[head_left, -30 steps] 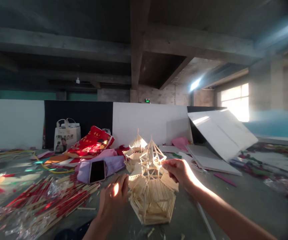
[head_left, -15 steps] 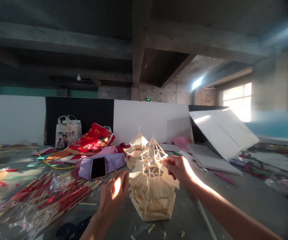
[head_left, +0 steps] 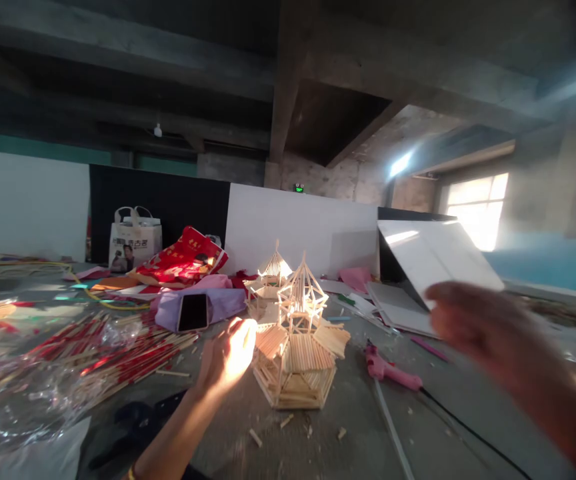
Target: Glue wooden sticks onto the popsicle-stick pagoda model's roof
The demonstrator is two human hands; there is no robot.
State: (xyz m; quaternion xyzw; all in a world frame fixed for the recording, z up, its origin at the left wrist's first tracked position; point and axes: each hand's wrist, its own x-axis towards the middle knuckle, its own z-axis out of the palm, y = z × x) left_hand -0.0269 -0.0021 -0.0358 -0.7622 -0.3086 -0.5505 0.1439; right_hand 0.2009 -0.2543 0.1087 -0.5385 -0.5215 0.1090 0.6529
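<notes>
A pagoda-like model (head_left: 308, 353) built of thin wooden sticks stands upright on the grey table, with slatted roof panels and a pointed open-frame top. Right behind it rises a second stick pagoda (head_left: 274, 267). My left hand (head_left: 231, 353) is at the front model's left edge with its fingers curled together; what they grip, if anything, is hidden. Well to the right of the model, my right hand (head_left: 468, 323) is raised and smeared by motion, so its fingers are unclear. Between the right arm and the model lies a pink hot glue gun (head_left: 393, 373).
Loose red and plain sticks (head_left: 133, 353) and clear plastic wrap (head_left: 28, 400) cover the left. A phone (head_left: 193, 312) rests on purple cloth before a red bag (head_left: 183, 260). A white board (head_left: 433, 253) leans at the right. A thin white strip (head_left: 391, 427) lies in front.
My right hand has left the front model's upper right side and moved right, uncovering the glue gun. My left hand remains by the model's left edge. The view has shifted slightly.
</notes>
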